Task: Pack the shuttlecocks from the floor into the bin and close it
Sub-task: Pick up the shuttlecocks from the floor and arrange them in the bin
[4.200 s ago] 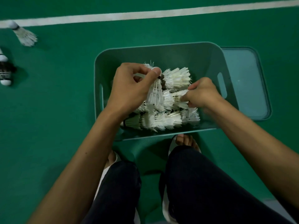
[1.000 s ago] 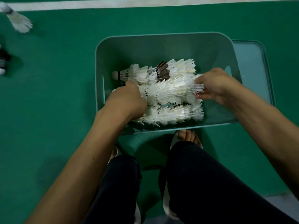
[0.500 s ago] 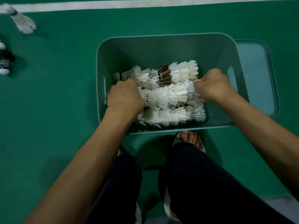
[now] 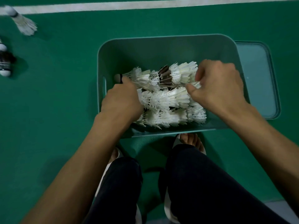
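A grey-green bin (image 4: 161,46) stands open on the green floor, holding several rows of stacked white shuttlecocks (image 4: 163,99) that lie on their sides. My left hand (image 4: 121,101) is inside the bin at the left end of the rows, fingers curled down around the stack's cork end, which it hides. My right hand (image 4: 216,88) is at the right end, pinching the feathers of the upper stack (image 4: 182,75). The bin's lid (image 4: 257,80) lies flat on the floor just right of the bin.
A loose white shuttlecock (image 4: 24,24) lies on the floor at the far left, near the white court line (image 4: 145,4). A short dark-banded stack of shuttlecocks (image 4: 4,62) lies at the left edge. My knees and sandalled feet (image 4: 191,141) are right in front of the bin.
My right hand has risen from the middle row to the right end of the upper stack. My left hand stays at the left end of the rows.
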